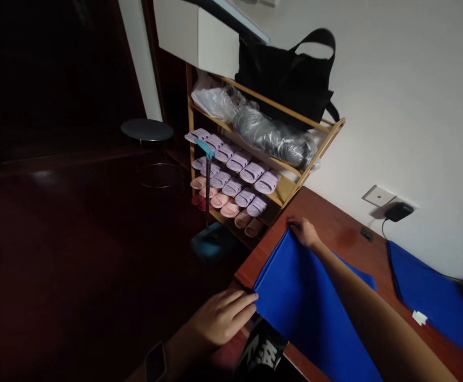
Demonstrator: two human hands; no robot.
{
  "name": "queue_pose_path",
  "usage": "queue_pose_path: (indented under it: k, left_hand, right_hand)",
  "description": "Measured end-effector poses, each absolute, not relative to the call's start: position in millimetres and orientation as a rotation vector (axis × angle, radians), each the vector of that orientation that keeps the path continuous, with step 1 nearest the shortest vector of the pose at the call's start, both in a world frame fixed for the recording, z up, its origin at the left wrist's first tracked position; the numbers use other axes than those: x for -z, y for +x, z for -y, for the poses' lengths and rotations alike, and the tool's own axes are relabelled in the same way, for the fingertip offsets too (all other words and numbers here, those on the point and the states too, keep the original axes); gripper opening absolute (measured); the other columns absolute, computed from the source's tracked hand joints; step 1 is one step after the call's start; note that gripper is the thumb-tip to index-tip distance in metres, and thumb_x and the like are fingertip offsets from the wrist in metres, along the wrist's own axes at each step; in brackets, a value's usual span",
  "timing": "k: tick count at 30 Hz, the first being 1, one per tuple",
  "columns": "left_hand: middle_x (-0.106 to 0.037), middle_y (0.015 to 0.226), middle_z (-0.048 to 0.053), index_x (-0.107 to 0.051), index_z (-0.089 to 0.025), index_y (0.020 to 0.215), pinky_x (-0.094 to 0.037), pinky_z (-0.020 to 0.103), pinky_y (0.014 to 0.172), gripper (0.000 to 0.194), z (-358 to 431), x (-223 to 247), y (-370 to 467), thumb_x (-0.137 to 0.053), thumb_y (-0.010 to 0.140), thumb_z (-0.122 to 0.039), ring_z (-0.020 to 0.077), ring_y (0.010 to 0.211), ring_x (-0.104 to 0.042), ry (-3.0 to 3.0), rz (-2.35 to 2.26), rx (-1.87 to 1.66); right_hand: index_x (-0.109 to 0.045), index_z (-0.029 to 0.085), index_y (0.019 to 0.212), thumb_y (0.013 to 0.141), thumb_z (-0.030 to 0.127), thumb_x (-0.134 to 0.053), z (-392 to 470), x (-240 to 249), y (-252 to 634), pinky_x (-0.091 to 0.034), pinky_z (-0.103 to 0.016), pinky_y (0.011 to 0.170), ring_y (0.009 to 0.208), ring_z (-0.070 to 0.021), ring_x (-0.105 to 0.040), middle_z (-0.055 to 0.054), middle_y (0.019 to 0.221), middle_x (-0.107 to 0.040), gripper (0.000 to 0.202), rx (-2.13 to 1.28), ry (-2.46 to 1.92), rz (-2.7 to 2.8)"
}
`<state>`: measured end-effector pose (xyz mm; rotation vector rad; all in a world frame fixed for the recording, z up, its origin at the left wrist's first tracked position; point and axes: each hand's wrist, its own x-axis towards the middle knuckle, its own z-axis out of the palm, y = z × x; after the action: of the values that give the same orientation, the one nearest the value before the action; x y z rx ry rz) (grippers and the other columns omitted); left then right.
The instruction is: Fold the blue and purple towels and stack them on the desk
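A blue cloth [295, 286] lies folded over the reddish-brown wooden table [344, 228], its near part hanging at the table's edge. My left hand [225, 315] pinches the cloth's near left corner, with a dark watch on the wrist. At the far corner, my right hand [305, 232] grips the folded edge, so the edge runs straight between both hands. My right forearm crosses above the cloth and hides part of it. A second folded blue cloth [434, 297] with a white tag [419, 317] rests farther right on the table.
Beyond the table stands a wooden rack [322, 148] with rows of lilac slippers [253, 171] and pink slippers [219, 200], a plastic-wrapped bundle [271, 130] and a black bag [287, 74]. A teal long-handled dustpan [211, 241] and a round stool [147, 129] stand left. A black plug [399, 211] is in the wall.
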<state>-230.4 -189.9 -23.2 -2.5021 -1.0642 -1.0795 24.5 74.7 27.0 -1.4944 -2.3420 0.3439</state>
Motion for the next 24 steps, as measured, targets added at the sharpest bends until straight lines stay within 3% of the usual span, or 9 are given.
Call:
queue_pose_path:
  k: [5, 10, 16, 24]
  left_hand:
    - [-0.075, 0.121, 0.005, -0.069, -0.019, 0.115, -0.056, 0.030, 0.093, 0.022, 194.9, 26.6, -228.9, -0.055, 0.098, -0.014, 0.0180, 0.103, -0.069, -2.545, 1.154, 1.002]
    - [-0.076, 0.108, 0.006, -0.069, -0.018, 0.110, -0.059, 0.032, 0.083, 0.019, 189.0, 13.7, -221.2, -0.056, 0.097, -0.014, 0.0185, 0.091, -0.069, -2.512, 1.078, 0.925]
    - [-0.076, 0.101, 0.006, -0.068, -0.019, 0.111, -0.061, 0.031, 0.080, 0.021, 186.0, 3.9, -222.9, -0.051, 0.099, -0.014, 0.0167, 0.086, -0.070, -2.617, 1.112, 0.919]
    - [-0.076, 0.108, 0.001, -0.066, -0.026, 0.119, -0.059, 0.024, 0.087, 0.027, 177.7, -3.6, -226.7, -0.047, 0.103, -0.017, 0.0135, 0.094, -0.073, -2.556, 1.651, 1.435]
  right_hand:
    - [-0.075, 0.022, 0.111, 0.088, 0.017, -0.054, -77.2, -21.0, 35.9, -0.047, -0.039, 0.108, 0.119, -0.0226, -0.065, -0.009, 0.123, -0.073, 0.032, -0.335, -1.491, 2.344]
    - [-0.075, 0.023, 0.107, 0.087, 0.025, -0.058, -82.4, -14.9, 45.4, -0.053, -0.044, 0.098, 0.101, -0.0250, -0.069, -0.008, 0.111, -0.075, 0.026, -0.337, -1.511, 2.317]
    - [-0.075, 0.020, 0.103, 0.091, 0.034, -0.056, -69.6, -22.6, 53.5, -0.054, -0.040, 0.089, 0.090, -0.0237, -0.067, -0.010, 0.098, -0.073, 0.026, -0.154, -1.448, 2.312]
    - [-0.072, 0.021, 0.104, 0.094, 0.053, -0.054, -30.8, -84.6, 92.7, -0.056, -0.034, 0.083, 0.086, -0.0202, -0.069, -0.010, 0.105, -0.075, 0.038, -0.125, -1.457, 2.092]
